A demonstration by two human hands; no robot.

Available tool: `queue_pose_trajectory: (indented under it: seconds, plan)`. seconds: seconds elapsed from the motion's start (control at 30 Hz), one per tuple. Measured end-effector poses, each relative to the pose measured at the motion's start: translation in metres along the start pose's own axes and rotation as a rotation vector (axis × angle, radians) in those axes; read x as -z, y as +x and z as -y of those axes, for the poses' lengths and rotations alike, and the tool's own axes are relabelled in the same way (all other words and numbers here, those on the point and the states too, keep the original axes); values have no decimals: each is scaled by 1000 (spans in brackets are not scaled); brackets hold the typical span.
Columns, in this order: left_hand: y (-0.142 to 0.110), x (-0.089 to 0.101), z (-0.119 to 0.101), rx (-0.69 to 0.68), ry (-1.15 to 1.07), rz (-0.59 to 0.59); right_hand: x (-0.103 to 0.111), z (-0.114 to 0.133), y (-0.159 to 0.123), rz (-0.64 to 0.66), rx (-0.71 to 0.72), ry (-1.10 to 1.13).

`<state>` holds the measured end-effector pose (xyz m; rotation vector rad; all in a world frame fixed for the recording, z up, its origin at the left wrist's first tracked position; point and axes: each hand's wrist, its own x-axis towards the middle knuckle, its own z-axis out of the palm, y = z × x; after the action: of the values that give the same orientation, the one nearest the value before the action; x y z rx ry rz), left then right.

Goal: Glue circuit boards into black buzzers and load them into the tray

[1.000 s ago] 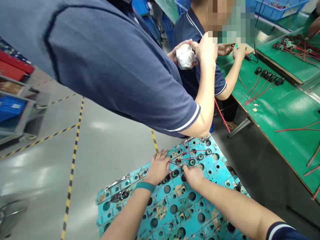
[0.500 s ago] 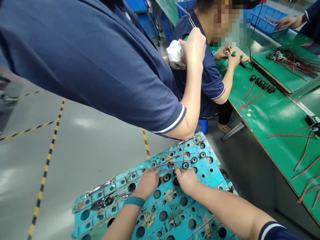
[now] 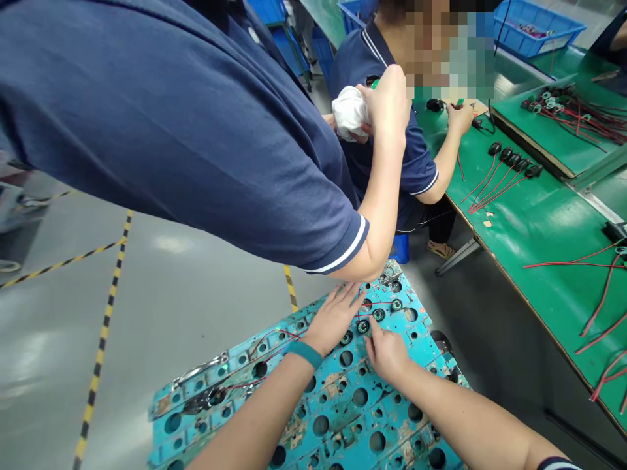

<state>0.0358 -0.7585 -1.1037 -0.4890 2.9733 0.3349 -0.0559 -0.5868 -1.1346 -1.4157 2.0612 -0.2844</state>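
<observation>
My left hand [image 3: 336, 318], with a green band at the wrist, lies with fingers spread over thin red wires on a turquoise board [image 3: 337, 418] full of round holes. Just right of it, my right hand [image 3: 390, 352] has its index finger stretched out and its thumb apart. That fingertip is close to a small round black part [image 3: 362, 326] with a greenish middle, seated on the board. Several similar parts form a slanting row, including one at the upper right [image 3: 396, 305] and one beside my left hand [image 3: 346, 337]. Neither hand visibly holds anything.
A co-worker's arm [image 3: 375, 222] reaches across above the board, the hand gripping a white wrapped item [image 3: 351, 112]. Another seated person works at a green table [image 3: 524, 215] on the right, which carries black parts with red wires [image 3: 512, 160]. A blue bin [image 3: 536, 29] stands behind.
My left hand has moved right and up along the board and spread its fingers over the wires. My right hand has shifted right, uncovering a round part where its fingertips were.
</observation>
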Motion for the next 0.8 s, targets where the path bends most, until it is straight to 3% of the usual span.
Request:
queue_pose_trajectory:
  seconds: [0.2, 0.43, 0.8]
  plan:
    - [-12, 0, 5, -109, 72, 29, -4, 6, 7, -8, -36, 36]
    - [-34, 4, 3, -89, 167, 57, -5, 21, 6, -15, -73, 72]
    - [-44, 10, 3, -78, 215, 73, -9, 30, 22, 35, 49, 45]
